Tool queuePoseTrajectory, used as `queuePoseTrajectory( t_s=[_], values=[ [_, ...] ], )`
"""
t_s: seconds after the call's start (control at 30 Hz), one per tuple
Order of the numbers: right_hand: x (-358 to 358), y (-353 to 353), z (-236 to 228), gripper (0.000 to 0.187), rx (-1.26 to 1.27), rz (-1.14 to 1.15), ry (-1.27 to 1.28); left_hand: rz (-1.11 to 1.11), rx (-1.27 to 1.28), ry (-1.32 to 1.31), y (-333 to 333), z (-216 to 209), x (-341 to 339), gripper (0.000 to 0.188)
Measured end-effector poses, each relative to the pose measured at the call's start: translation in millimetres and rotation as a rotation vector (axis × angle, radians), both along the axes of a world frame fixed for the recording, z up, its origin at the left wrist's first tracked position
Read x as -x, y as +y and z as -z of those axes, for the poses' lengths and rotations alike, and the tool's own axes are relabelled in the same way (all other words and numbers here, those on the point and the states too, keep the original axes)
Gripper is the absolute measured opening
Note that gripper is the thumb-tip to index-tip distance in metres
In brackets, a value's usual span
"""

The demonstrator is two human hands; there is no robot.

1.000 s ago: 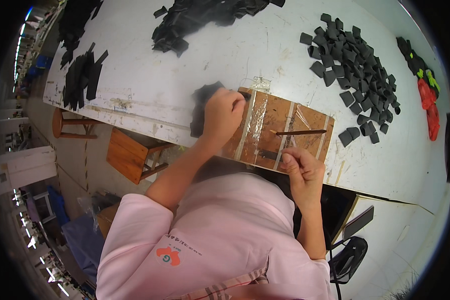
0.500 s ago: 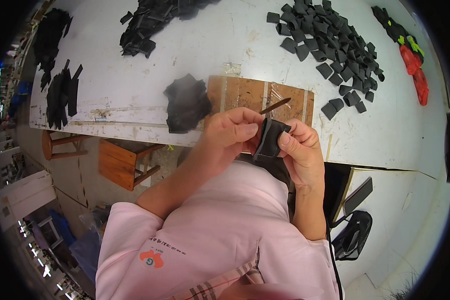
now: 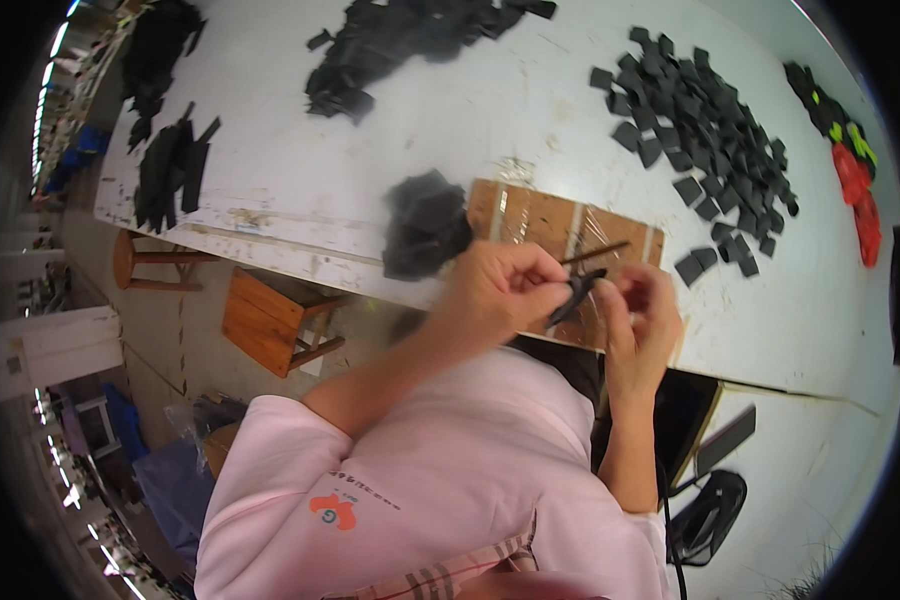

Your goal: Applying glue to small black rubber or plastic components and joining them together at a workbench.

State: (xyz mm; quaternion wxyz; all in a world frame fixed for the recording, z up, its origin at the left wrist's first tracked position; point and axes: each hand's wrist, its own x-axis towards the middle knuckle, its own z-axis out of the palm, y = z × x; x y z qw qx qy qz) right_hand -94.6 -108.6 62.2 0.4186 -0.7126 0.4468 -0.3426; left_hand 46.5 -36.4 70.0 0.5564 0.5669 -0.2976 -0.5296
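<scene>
A white surface [image 3: 270, 150] fills most of the view, and at its near edge lies a brown board [image 3: 540, 225] crossed with tape strips. To the right of the board and beyond it spreads a pile of small folded black pieces [image 3: 705, 125]. A long black heap [image 3: 400, 50] lies farther off, beyond the board and to its left. Well to the board's left are dark strips [image 3: 170, 170]; just beside its left edge sits a smaller black mound [image 3: 425, 225]. A wooden stool [image 3: 265, 320] stands on the floor, left of the board and nearer the person.

Both hands are over the board's near part. The left hand [image 3: 505, 290] has its grip pinched on one end of a black piece [image 3: 573, 300], held above the board. The right hand [image 3: 645, 315] meets the other end, its grip blurred: I cannot tell whether it is closed. A thin dark stick [image 3: 602, 251] lies on the board, just beyond the piece.
</scene>
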Motion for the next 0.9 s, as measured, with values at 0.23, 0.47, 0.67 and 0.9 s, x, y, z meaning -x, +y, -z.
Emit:
queuePoseTrajectory(
  t_s=[0.23,0.47,0.67,0.9],
  values=[
    [-5.3,12.9,-9.2,0.01,0.205,-0.119,-0.107,-0.096,0.214,-0.326,-0.3,-2.0,20.8,0.006],
    [-21.3,9.7,6.0,0.01,0.549,-0.162,0.198,-0.386,0.339,-0.799,-8.2,19.3,23.6,0.005],
    [-15.8,1.6,10.4,0.004,-0.358,-0.109,-0.375,-0.145,0.059,0.675,-5.5,6.0,-1.3,0.014],
    [-10.4,-2.0,6.7,0.011,-1.202,-0.258,-1.025,-0.29,0.176,-0.294,-8.6,0.7,21.7,0.009]
  ],
)
